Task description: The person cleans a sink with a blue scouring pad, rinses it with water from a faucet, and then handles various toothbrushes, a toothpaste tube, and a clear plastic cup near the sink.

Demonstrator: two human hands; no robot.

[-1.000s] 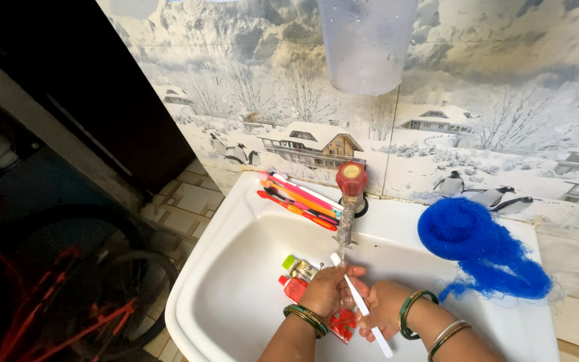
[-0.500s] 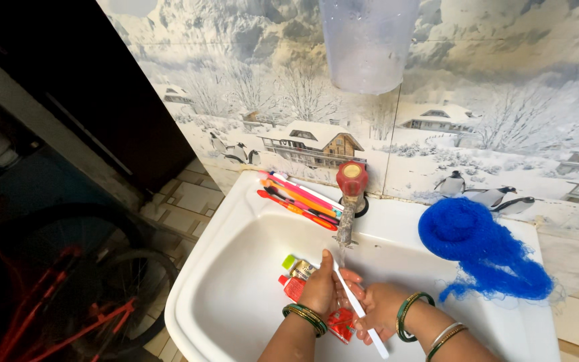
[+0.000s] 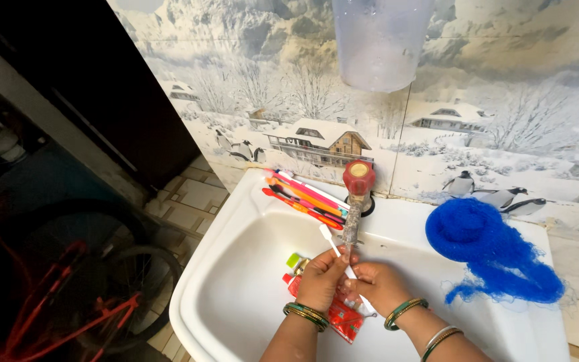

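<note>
Hands [image 3: 353, 285] gripping white toothbrush [image 3: 335, 247], sink [image 3: 236, 295]

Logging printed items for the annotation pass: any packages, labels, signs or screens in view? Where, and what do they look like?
Tube: lies in the white sink under both hands, flat and crinkled, red, green cap at its upper left end.
Left hand and right hand: over the tube, holding a white toothbrush below the tap.
No signs or screens in view.
</note>
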